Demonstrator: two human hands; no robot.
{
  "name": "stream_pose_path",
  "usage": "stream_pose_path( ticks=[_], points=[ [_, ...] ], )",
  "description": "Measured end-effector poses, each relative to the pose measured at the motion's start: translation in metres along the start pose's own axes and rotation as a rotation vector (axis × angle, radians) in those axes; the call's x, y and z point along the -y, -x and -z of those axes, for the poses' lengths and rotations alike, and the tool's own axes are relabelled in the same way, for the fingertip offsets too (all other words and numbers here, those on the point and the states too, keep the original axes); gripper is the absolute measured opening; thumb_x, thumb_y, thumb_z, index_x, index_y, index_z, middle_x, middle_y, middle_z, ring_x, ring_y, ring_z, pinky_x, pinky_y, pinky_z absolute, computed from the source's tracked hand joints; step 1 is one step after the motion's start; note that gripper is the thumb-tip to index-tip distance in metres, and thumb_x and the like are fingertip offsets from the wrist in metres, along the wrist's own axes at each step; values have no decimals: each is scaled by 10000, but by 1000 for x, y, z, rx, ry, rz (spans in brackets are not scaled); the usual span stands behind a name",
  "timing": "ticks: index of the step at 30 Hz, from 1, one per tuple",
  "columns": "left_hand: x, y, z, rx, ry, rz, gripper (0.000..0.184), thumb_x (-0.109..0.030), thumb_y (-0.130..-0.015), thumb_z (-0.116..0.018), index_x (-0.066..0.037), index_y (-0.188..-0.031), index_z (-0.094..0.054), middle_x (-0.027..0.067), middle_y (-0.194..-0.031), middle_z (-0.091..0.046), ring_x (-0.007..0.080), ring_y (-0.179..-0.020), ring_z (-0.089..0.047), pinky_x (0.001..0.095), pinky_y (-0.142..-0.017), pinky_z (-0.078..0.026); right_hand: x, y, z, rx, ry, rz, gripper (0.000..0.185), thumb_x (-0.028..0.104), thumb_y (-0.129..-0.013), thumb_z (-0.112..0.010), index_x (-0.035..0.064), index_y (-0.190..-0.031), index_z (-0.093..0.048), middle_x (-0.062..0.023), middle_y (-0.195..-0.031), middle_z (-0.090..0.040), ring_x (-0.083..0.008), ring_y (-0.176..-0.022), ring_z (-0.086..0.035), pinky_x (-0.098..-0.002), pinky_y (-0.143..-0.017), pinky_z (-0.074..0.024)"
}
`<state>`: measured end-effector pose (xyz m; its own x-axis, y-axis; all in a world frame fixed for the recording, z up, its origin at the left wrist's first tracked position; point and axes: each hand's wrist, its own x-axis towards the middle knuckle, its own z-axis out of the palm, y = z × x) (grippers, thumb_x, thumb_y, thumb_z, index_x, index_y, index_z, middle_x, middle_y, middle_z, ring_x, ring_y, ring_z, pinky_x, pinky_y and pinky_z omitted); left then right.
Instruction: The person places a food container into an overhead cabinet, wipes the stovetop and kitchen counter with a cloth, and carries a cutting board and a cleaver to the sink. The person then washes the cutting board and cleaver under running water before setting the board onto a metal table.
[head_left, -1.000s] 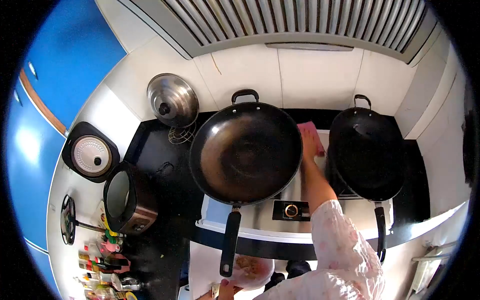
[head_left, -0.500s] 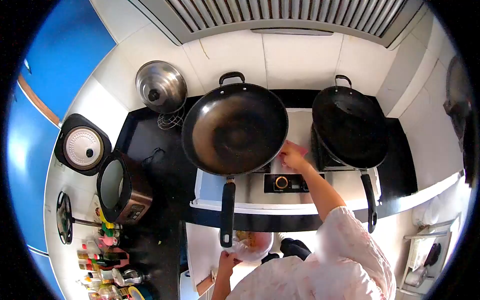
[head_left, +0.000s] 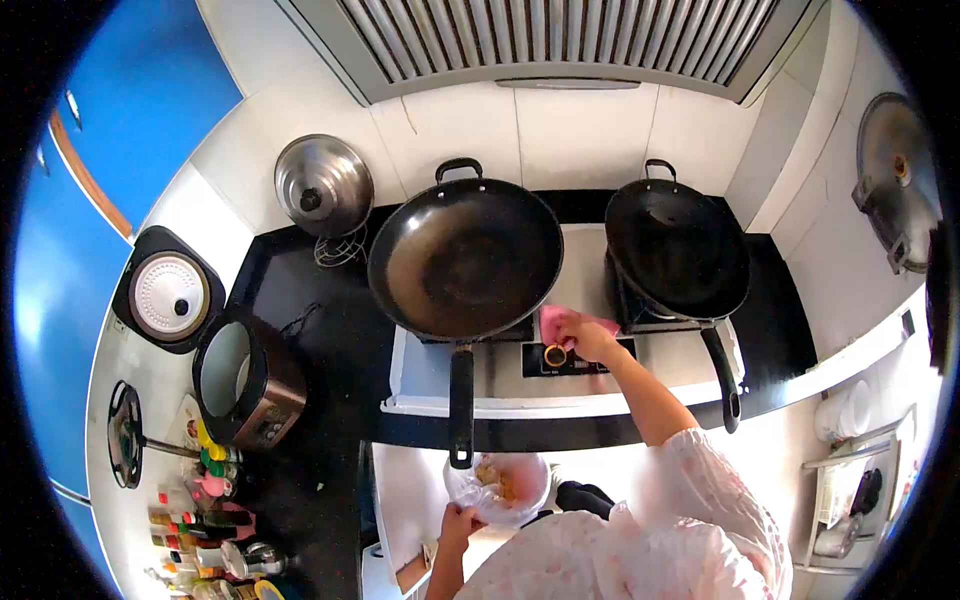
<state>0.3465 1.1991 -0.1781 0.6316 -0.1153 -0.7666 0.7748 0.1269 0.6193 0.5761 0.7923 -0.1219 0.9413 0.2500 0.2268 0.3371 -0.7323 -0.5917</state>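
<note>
My right hand (head_left: 580,334) is closed on a pink cloth (head_left: 548,318), pressed against the steel stove top (head_left: 582,270) between two pans, just above the knob panel (head_left: 538,364). Left of it, a large black wok (head_left: 465,265) rests on one burner, its handle toward me. On the other burner sits a smaller black pan (head_left: 680,250), also with its handle toward me. Below the counter edge, my left hand (head_left: 459,524) grips the rim of a white bin (head_left: 520,514) that is lined with a thin plastic bag and has food scraps inside.
A steel lid (head_left: 325,185) leans on the wall above a wire rack (head_left: 340,248). An open rice cooker (head_left: 262,385) stands on the black counter (head_left: 330,380) at left, near several bottles (head_left: 215,525). A range hood (head_left: 560,45) hangs overhead. Another lid (head_left: 893,165) hangs at right.
My right hand and the pink cloth have moved down and slightly left, closer to the knob. More of the bin's inside shows beside my left hand. The view has shifted a little.
</note>
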Motion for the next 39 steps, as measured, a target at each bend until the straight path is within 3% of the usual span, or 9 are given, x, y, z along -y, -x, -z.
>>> stream_pose_path(
  ticks=[9,13,15,18,19,23,32,34,39],
  points=[
    [38,-11,5,-173,10,-51,256,-145,-775,-599,25,-924,-477,121,-754,-539,207,-627,-554,335,-556,-526,-24,-130,1,-521,-145,-491,483,353,-836,-446,90,-1241,-455,-140,-1279,-451,-316,-1191,-394,-412,-995,-284],
    [31,-5,1,-71,228,96,251,-181,-798,-581,1,-941,-484,121,-772,-548,204,-634,-559,332,-574,-523,-113,-191,-20,-837,-751,-110,374,304,-831,-496,61,-1111,-546,-151,-1122,-554,-339,-1019,-506,-383,-912,-367],
    [31,-8,-1,-106,165,74,265,-194,-806,-578,1,-960,-485,118,-780,-549,208,-634,-559,335,-580,-522,-119,-181,1,-608,188,-354,336,315,-833,-473,76,-1051,-565,-127,-1084,-567,-328,-1001,-505,-385,-912,-363],
    [29,-7,0,-124,118,37,288,-213,-817,-573,1,-989,-486,115,-792,-549,212,-634,-558,339,-589,-521,-113,-160,-1,-758,545,-534,302,299,-838,-446,84,-1015,-563,-112,-1082,-561,-326,-1003,-496,-410,-917,-352],
    [28,-8,0,-119,103,21,296,-219,-820,-571,1,-998,-486,114,-796,-550,214,-634,-558,340,-593,-521,-100,-149,10,-570,368,-626,476,219,-790,-447,34,-1228,-418,-162,-1338,-361,-346,-1228,-342,-422,-1017,-295],
    [36,-1,1,-57,58,-75,328,-245,-835,-565,1,-1037,-488,109,-813,-551,220,-635,-558,346,-605,-519,-89,-118,-6,-700,519,-655,372,275,-854,-424,45,-1139,-490,-142,-1206,-486,-326,-1142,-413,-464,-977,-288],
    [4,13,1,2,-220,-253,256,-111,-726,-641,22,-897,-506,153,-766,-572,227,-678,-593,338,-617,-505,1,-52,-15,-246,300,-1038,568,295,-867,-418,42,-1348,-252,-175,-1434,-194,-367,-1335,-117,-528,-1056,-133],
    [-26,31,-19,-127,-58,-3,239,-88,-707,-640,6,-895,-527,167,-749,-573,240,-674,-587,346,-614,-492,27,-43,-8,-62,246,-1094,551,342,-877,-347,48,-1340,-284,-163,-1446,-182,-366,-1334,-142,-505,-1064,-102],
    [5,12,9,197,-409,-442,332,-83,-747,-562,78,-1010,-439,169,-925,-559,254,-750,-612,342,-617,-563,71,-12,7,214,372,-735,441,291,-860,-414,22,-1202,-481,-194,-1243,-481,-413,-1215,-343,-501,-1005,-256]
  ],
)
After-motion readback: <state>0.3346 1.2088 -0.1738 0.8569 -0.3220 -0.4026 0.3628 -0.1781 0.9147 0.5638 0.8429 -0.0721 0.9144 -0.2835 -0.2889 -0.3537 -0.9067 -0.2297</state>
